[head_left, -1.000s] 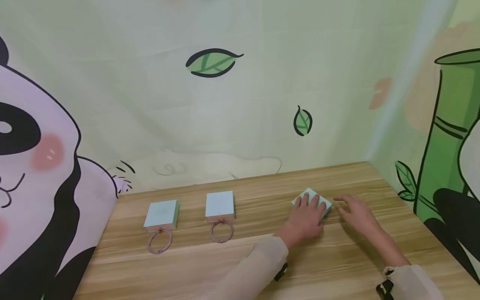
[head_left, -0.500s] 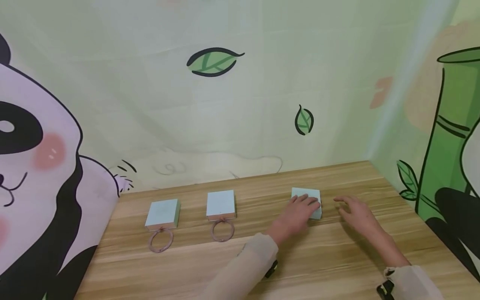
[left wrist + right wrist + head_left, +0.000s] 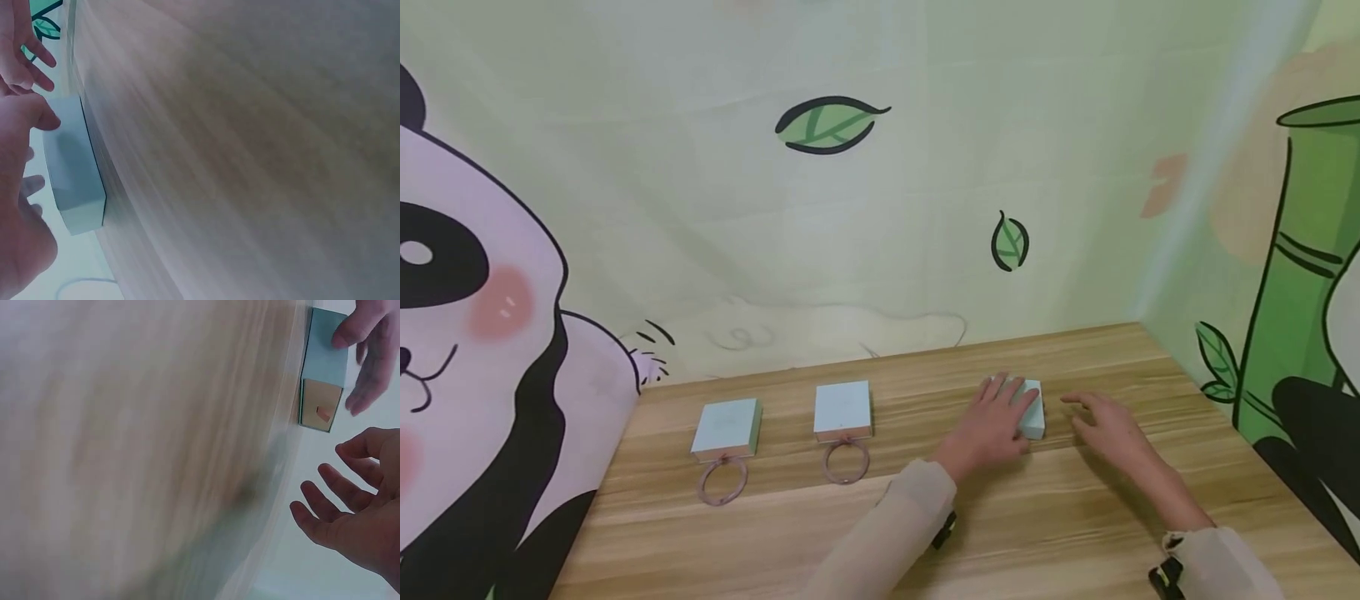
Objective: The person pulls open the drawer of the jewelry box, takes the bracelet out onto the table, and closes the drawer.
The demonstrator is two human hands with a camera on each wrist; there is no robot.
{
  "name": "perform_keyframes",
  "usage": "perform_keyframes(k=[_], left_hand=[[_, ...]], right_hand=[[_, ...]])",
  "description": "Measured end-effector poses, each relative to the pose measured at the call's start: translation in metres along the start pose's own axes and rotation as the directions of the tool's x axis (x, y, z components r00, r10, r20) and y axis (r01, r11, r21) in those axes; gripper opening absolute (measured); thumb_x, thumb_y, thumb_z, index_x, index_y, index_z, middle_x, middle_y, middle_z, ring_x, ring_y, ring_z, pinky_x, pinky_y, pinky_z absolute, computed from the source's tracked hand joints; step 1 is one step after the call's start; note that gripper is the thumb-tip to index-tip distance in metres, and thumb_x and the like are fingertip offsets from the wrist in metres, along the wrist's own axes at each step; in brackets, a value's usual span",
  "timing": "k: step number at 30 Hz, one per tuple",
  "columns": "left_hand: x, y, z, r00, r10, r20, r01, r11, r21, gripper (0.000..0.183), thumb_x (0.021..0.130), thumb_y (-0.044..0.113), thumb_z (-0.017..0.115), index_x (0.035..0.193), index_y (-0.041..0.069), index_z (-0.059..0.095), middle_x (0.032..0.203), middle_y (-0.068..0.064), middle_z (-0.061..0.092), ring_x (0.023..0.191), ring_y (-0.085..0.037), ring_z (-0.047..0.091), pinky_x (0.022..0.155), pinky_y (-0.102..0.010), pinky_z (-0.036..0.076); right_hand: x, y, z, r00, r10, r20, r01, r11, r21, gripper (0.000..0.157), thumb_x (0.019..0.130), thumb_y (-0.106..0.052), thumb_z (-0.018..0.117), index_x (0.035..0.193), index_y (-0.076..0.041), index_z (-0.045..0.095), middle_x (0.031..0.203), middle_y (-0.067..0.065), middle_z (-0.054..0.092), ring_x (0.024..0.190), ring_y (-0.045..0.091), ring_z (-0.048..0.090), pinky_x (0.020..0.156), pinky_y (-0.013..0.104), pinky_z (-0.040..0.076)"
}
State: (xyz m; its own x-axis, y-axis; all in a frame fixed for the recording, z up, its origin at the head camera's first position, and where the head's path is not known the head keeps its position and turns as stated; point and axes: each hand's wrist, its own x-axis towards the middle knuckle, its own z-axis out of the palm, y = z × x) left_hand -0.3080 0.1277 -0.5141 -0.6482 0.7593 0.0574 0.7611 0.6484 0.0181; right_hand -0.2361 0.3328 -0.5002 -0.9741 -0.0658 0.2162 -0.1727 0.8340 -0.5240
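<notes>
Under my left hand (image 3: 988, 429) lies a pale blue, flat square box (image 3: 1034, 415) on the right part of the table. The left fingers spread fairly straight over its top, and the thumb (image 3: 47, 117) lies against its side in the left wrist view. They cover much of the top. In the right wrist view, the box's brown end face (image 3: 320, 406) carries a small orange-brown tab (image 3: 323, 414). My right hand (image 3: 1116, 433) hovers just right of the box, holding nothing; its fingers are loosely bent and apart from it.
Two similar pale blue boxes, one at far left (image 3: 727, 423) and one nearer the middle (image 3: 842, 406), lie on the wood-grain table (image 3: 760, 533). Each has a pinkish ring (image 3: 722, 482) at its front. A printed cloth backdrop (image 3: 910, 208) rises behind and beside the table.
The box under my left hand turned from a diagonal to a squared position and shifted slightly left. My left hand moved left with it, then resettled over its left part. The right hand barely moved.
</notes>
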Motion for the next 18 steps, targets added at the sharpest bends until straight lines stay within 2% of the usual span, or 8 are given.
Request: perform_keyframes(k=[5, 12, 18], left_hand=[[0.003, -0.003, 0.000, 0.997, 0.022, 0.077, -0.023, 1.000, 0.011, 0.062, 0.106, 0.037, 0.048, 0.162, 0.020, 0.027, 0.168, -0.007, 0.021, 0.155, -0.025, 0.019, 0.125, -0.034, 0.018], [0.006, -0.005, 0.002, 0.995, -0.035, 0.091, 0.024, 0.993, 0.115, 0.059, 0.109, 0.036, 0.042, 0.163, 0.018, 0.026, 0.168, -0.008, 0.021, 0.154, -0.025, 0.022, 0.125, -0.035, 0.021], [0.007, -0.001, 0.004, 0.995, -0.051, 0.086, 0.036, 0.985, 0.169, 0.059, 0.109, 0.038, 0.041, 0.163, 0.018, 0.026, 0.168, -0.009, 0.022, 0.154, -0.026, 0.023, 0.123, -0.037, 0.025]], right_hand=[[0.011, -0.001, 0.006, 0.999, -0.038, -0.001, 0.038, 0.999, -0.003, 0.033, 0.095, -0.001, 0.064, 0.127, 0.008, 0.063, 0.126, 0.035, 0.061, 0.112, 0.052, 0.060, 0.089, 0.063, 0.051], [0.024, -0.002, 0.011, 0.999, -0.039, 0.004, 0.039, 0.999, 0.017, 0.034, 0.097, -0.004, 0.062, 0.128, 0.010, 0.062, 0.126, 0.035, 0.062, 0.114, 0.052, 0.060, 0.094, 0.063, 0.050], [0.035, 0.001, 0.015, 0.998, -0.049, 0.042, 0.047, 0.998, 0.039, 0.033, 0.095, -0.002, 0.062, 0.124, 0.014, 0.061, 0.122, 0.034, 0.064, 0.104, 0.049, 0.066, 0.090, 0.059, 0.053]])
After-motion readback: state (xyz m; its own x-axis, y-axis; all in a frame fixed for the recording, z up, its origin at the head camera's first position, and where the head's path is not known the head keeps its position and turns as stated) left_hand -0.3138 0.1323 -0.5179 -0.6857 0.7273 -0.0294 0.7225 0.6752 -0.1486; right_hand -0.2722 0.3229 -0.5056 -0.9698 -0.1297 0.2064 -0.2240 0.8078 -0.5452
